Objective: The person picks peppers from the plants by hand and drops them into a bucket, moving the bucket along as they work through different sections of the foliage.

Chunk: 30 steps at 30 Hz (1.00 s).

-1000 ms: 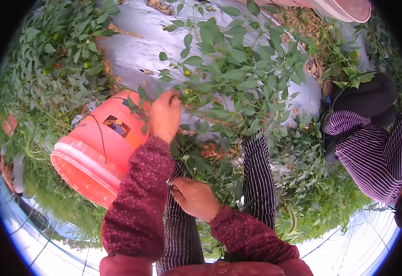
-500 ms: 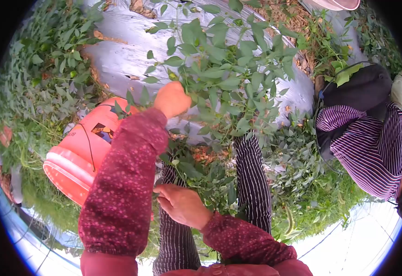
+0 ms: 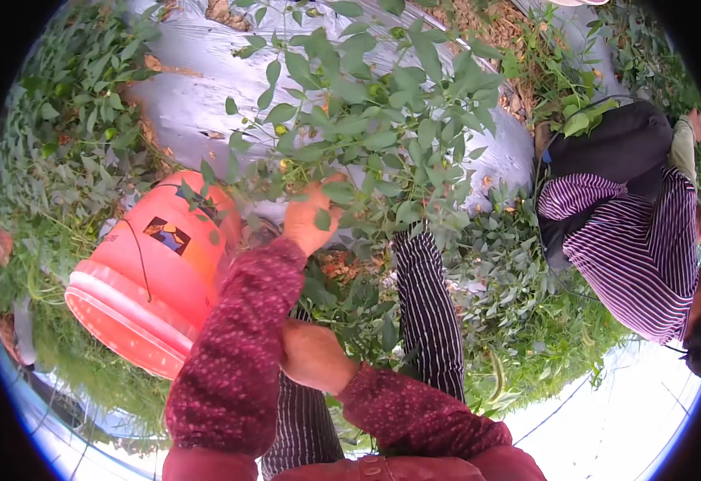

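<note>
My left hand (image 3: pixel 310 218) reaches into the lower left side of a leafy green plant (image 3: pixel 382 120) that bears small green pods. Leaves cover part of its fingers, which look bent, and whether they grip anything I cannot make out. Behind the left sleeve, above my striped trouser leg, is my right hand (image 3: pixel 316 357); the sleeve hides its fingers. A red-orange bucket (image 3: pixel 146 264) lies tipped to the left of my left forearm, its wide rim towards the lower left.
Silvery plastic sheeting (image 3: pixel 186 104) covers the soil bed behind the plant. Dense plants (image 3: pixel 70 104) grow along the left. At the right another person in striped clothing (image 3: pixel 635 256) is close by, beside a dark bag-like bundle (image 3: pixel 607 152). Low foliage surrounds my legs.
My left hand has moved down and slightly right, lower in the plant. My right hand has shifted slightly, and its fingers are now behind the left sleeve. The view has shifted a little.
</note>
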Each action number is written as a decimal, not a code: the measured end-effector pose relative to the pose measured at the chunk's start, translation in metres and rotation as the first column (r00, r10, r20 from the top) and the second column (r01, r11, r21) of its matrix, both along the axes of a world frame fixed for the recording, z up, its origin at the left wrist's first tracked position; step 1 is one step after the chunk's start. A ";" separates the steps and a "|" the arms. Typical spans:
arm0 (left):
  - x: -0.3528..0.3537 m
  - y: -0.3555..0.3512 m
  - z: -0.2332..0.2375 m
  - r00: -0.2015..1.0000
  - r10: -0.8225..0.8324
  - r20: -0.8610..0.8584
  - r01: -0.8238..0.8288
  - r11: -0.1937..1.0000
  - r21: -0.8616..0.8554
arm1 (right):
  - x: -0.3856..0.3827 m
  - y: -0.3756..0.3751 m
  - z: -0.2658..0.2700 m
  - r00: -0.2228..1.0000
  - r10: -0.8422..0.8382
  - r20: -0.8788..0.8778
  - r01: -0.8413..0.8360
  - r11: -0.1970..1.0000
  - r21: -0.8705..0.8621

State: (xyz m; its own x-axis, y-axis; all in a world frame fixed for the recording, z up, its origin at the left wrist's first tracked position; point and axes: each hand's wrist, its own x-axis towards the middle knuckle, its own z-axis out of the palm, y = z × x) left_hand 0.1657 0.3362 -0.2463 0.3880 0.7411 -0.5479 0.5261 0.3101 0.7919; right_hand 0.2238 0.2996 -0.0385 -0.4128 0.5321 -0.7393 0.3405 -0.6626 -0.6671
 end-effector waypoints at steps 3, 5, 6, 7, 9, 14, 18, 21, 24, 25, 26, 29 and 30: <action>0.020 0.006 -0.007 0.965 0.252 0.064 -0.233 0.946 -0.225 | 0.008 0.005 0.000 0.994 0.007 0.112 -0.003 0.999 -0.038; 0.026 0.012 0.006 0.990 0.141 -0.033 -0.144 0.967 -0.211 | 0.006 -0.002 -0.002 0.993 -0.005 0.114 0.004 1.000 0.017; 0.027 0.016 0.015 0.995 0.038 -0.087 -0.055 0.977 -0.205 | 0.005 -0.004 -0.004 0.994 -0.016 0.109 0.007 0.997 0.083; 0.029 0.022 0.024 0.987 -0.065 -0.144 0.036 0.979 -0.200 | 0.004 -0.004 -0.003 0.994 -0.021 0.107 0.011 0.996 0.086; 0.031 0.031 0.044 0.930 -0.264 -0.255 0.216 0.955 -0.202 | 0.003 -0.006 -0.001 0.989 0.092 0.119 -0.106 0.988 0.117; 0.026 0.018 0.062 0.710 -0.471 -0.523 0.617 0.774 0.141 | -0.001 -0.021 -0.010 0.966 0.257 0.038 -0.259 0.943 0.210; 0.042 0.042 0.110 0.880 0.262 -0.397 -0.466 0.639 -0.612 | -0.002 -0.025 -0.008 0.988 0.152 -0.011 -0.141 0.939 0.313; 0.049 0.058 0.127 0.944 0.188 -0.270 -0.329 0.546 -0.771 | -0.015 -0.041 -0.014 0.998 -0.065 0.011 0.057 0.943 0.328; 0.048 0.050 0.129 0.974 0.101 -0.203 -0.226 0.510 -0.830 | -0.037 -0.075 -0.033 0.992 -0.119 -0.028 0.120 0.890 0.439; 0.036 0.031 0.105 0.962 0.053 -0.268 -0.211 0.767 -0.607 | -0.036 -0.076 -0.036 0.992 -0.122 -0.025 0.120 0.886 0.449; 0.031 0.020 0.092 0.939 0.029 -0.342 -0.147 0.934 -0.326 | -0.031 -0.070 -0.031 0.996 -0.091 0.018 0.072 0.884 0.462; 0.051 0.065 0.133 0.932 0.085 -0.353 -0.153 0.974 -0.169 | -0.031 -0.064 -0.025 0.992 -0.117 0.043 0.084 0.886 0.457; 0.056 0.074 0.135 0.940 0.107 -0.323 -0.131 0.990 -0.053 | -0.026 -0.045 -0.019 0.985 -0.171 0.015 0.146 0.878 0.455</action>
